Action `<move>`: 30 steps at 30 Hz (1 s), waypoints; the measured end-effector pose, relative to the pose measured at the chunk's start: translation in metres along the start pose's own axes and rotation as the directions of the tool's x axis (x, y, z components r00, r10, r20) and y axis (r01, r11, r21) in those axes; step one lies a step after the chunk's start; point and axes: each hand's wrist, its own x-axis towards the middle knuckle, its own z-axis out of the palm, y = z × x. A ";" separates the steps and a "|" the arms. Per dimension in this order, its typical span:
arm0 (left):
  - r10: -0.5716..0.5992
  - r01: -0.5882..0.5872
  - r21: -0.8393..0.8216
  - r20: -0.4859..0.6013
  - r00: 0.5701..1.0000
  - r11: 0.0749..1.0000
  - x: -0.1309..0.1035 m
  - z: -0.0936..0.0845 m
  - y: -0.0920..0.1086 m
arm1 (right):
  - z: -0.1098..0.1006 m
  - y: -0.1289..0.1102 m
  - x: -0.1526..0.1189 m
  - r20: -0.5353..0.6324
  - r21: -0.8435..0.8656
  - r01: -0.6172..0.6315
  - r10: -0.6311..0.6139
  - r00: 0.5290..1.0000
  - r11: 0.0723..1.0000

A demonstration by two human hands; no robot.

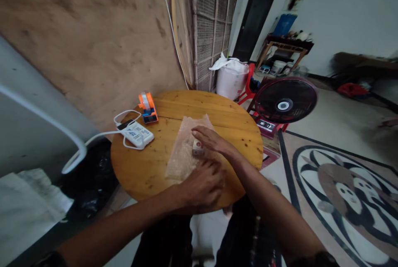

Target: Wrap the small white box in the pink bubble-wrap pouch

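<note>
A sheet of bubble wrap (pixel 180 155) lies flat on the round wooden table (pixel 239 130). On the wrap sits a small white box (pixel 198 147) with a red mark. My right hand (pixel 213 139) reaches over the box from the right, fingers stretched out and close together, its palm side by the box; whether they touch is hard to see. Nearer to me, my left hand (pixel 203 182) is at the near right part of the wrap with its fingers curled in. Slight blur and the hand itself hide what those fingers hold, if anything.
An orange and blue tape dispenser (pixel 148 107) and a white power bank (pixel 138 134) with a white cable stand at the table's left. Beyond its right edge is a dark red fan (pixel 282 101). A white sack (pixel 231 76) stands behind the table.
</note>
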 end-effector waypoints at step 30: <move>-0.263 0.213 -0.310 -0.129 0.956 0.926 0.004 -0.026 -0.135 | 0.018 0.049 -0.031 -0.187 0.041 0.016 -0.008 0.982 0.999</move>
